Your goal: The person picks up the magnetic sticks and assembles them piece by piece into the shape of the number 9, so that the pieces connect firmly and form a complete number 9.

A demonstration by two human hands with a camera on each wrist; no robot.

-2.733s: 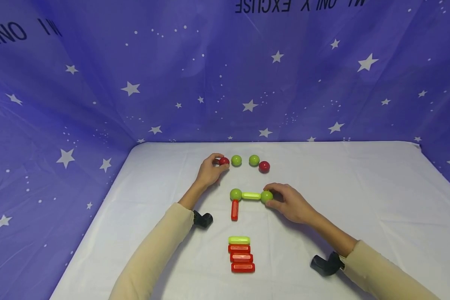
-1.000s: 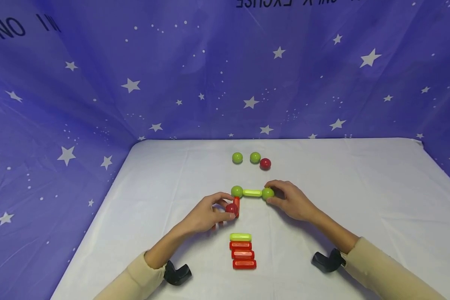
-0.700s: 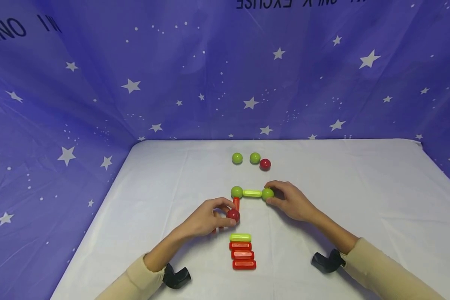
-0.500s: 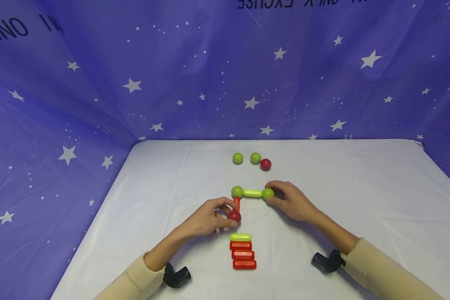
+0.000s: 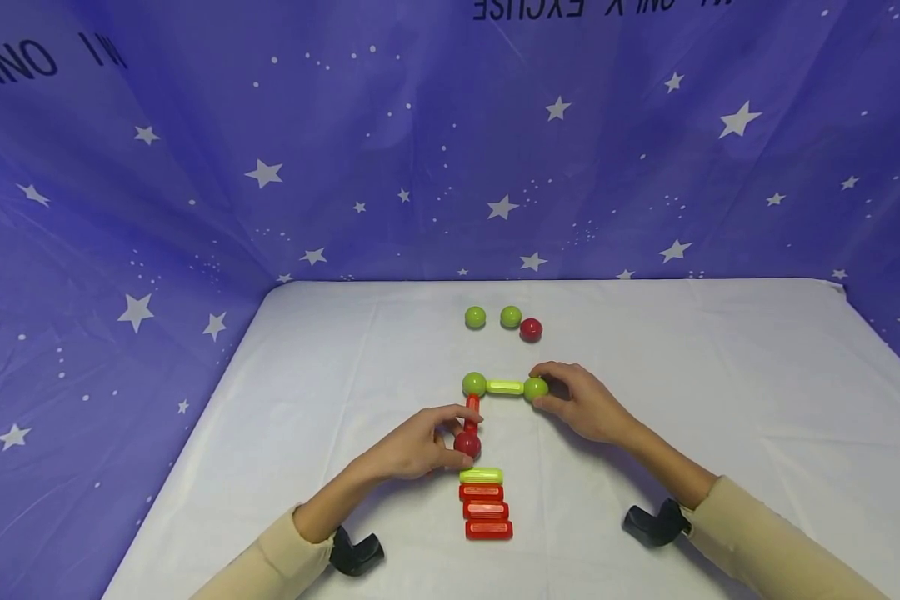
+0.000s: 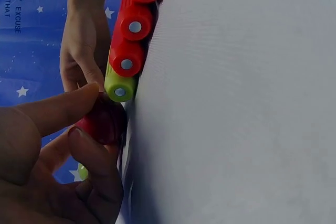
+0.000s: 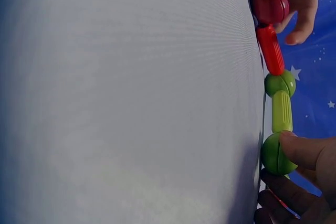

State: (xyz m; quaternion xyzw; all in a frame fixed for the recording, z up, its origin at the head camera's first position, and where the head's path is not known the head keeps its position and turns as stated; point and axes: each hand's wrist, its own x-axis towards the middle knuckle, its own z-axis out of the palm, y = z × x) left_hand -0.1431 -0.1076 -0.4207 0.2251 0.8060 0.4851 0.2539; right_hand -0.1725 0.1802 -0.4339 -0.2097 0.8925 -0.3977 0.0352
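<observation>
With thumb and fingers around it, my left hand (image 5: 412,443) holds a red ball (image 5: 467,445) on the white cloth. The ball sits against the near end of a red rod (image 5: 472,405), and my index finger reaches across that rod. Its far end meets a green ball (image 5: 474,384), from which a yellow-green rod (image 5: 505,387) runs rightward to a second green ball (image 5: 536,389). That second ball is pinched between the thumb and fingers of my right hand (image 5: 588,408). The right wrist view shows this L-shaped chain joined end to end, with the right thumb (image 7: 304,149) pressed on its last ball.
Just nearer than the red ball lies a stack of loose rods, a yellow-green rod (image 5: 481,476) and several red rods (image 5: 486,509), with silver discs on their ends. Two green balls (image 5: 476,317) and a red ball (image 5: 531,330) lie farther back. A purple star-patterned curtain (image 5: 420,150) stands behind.
My left hand brought a red ball from the back row down to the red rod's near end, then shifted slightly nearer with its fingers spreading. The right hand stayed on its green ball.
</observation>
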